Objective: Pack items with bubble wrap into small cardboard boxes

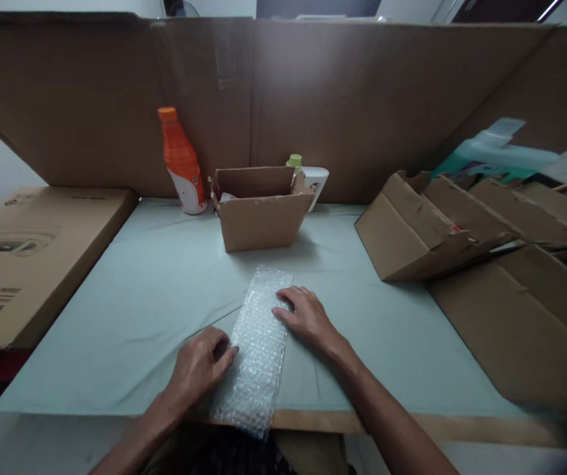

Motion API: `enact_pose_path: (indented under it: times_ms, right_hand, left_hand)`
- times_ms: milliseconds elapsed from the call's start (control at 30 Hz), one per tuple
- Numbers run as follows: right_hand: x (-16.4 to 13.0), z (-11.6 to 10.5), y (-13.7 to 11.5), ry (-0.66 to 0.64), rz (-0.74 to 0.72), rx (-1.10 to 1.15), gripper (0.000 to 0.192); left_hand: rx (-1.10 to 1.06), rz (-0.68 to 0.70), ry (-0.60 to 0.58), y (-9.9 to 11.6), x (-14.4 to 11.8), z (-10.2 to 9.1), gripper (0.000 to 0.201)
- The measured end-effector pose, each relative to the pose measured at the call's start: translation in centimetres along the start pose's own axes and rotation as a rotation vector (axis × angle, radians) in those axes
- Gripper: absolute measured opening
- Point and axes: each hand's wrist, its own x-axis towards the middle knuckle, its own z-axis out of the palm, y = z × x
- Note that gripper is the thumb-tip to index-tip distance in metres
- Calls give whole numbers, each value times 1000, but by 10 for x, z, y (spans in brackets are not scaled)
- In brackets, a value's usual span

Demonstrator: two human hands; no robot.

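- The bubble wrap (260,343) lies flat on the surface (110,316), between the hands.
- The left hand (198,364) curls loosely by one edge; the right hand (308,318), thumb and fingers apart, touches the other.
- Getting it straight seems the step; the next move likely calls for a gentle pinch.

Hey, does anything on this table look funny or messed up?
Yes, a little: the small cardboard box has a ragged, torn-looking rim, and the bubble wrap reaches past the near table edge. I see no spill.
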Motion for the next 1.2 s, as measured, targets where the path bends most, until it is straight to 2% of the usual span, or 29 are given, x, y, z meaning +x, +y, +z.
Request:
enact_pose_path:
  times_ms: [100, 200, 400, 533, 700, 867, 933, 1100, 1200]
  right_hand:
    - [-6, 4, -12, 0, -21, -69, 7]
    - [-5, 4, -18, 6, -49, -108, 10]
    - [-10, 11, -22, 46, -69, -134, 11]
    - [-11, 13, -32, 90, -78, -139, 12]
    - [-15, 15, -42, 135, -98, -171, 12]
    - [-19, 30, -36, 129, -87, -260, 11]
    - [-17, 29, -29, 163, -53, -295, 11]
    - [6, 14, -8, 224, 67, -373, 31]
    - [26, 11, -3, 193, 87, -388, 21]
  left_hand:
    - [82, -57, 19, 3, -32, 10, 26]
    - [166, -72, -23, 5, -43, 10, 36]
    - [269, -102, -136, 8, -40, 6, 38]
    - [180, -101, -145, 8, -42, 0, 43]
    - [72, 25, -86, -7, -50, -12, 45]
    - [135, 16, -181, -20, -39, -14, 42]
    - [107, 47, -148, -22, -34, -16, 38]
    - [128, 201, 3, -17, -26, -9, 38]
    - [178, 289, 35, -3, -23, 8, 46]
